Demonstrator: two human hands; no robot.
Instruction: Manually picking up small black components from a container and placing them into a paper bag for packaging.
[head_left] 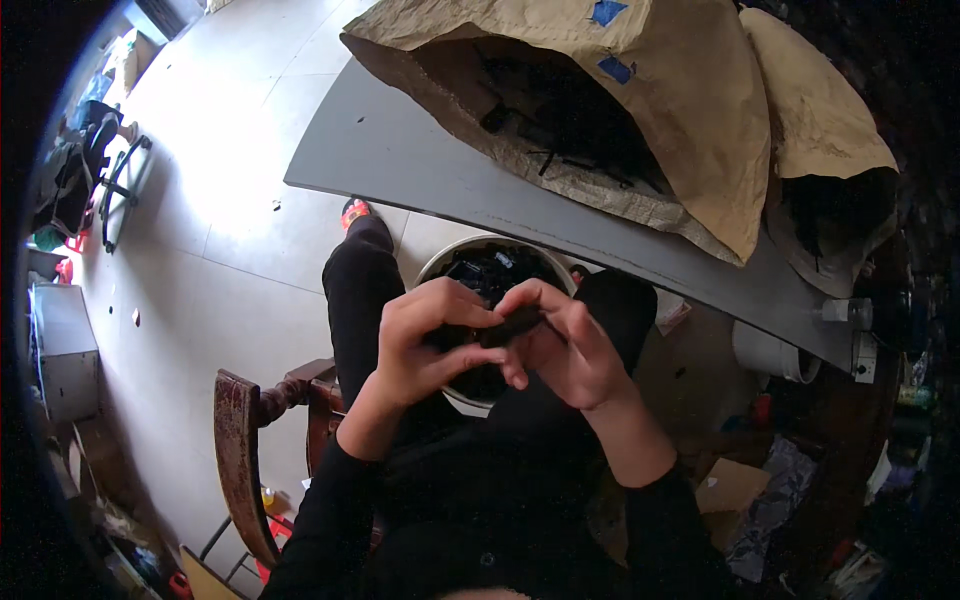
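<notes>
Between my two hands is a small black part (511,326), too dark to make out its exact kind. My left hand (432,330) pinches its left side with thumb and fingers. From the other side my right hand (570,345) grips it, fingers curled round its edge. Both hands are over a round white bucket (432,268) between my knees. Inside lie many shiny black pieces (490,268), partly hidden by my hands.
A grey table (420,160) crosses ahead, bearing an open brown paper sack (700,120) of black parts. Another sack (825,110) stands at its right. A wooden chair arm (238,450) is at my left. A white container (765,352) sits under the table's right end.
</notes>
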